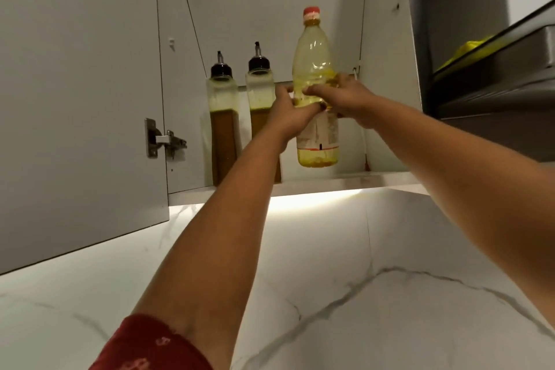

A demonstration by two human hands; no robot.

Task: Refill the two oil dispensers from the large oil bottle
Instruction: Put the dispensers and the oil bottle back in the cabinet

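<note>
Large oil bottle [316,69]: clear plastic, red cap, pale label, upright, raised above the cabinet shelf [330,182]; a shallow yellow pool at its base. Left hand [289,112] and right hand [350,99] both wrap its middle. At 9 o'clock of it, 2 dispensers [222,117] [259,90] stand on the shelf, black pour spouts, each roughly half full of brownish oil. Cabinet door [81,99] open at 9 o'clock. White marbled wall [390,294] below, lit strip under shelf.

My one camera sits on my head, tilted upward into the open wall cabinet [270,9]; it looks close along both my raised forearms; the marble wall [390,279] fills its lower part.
</note>
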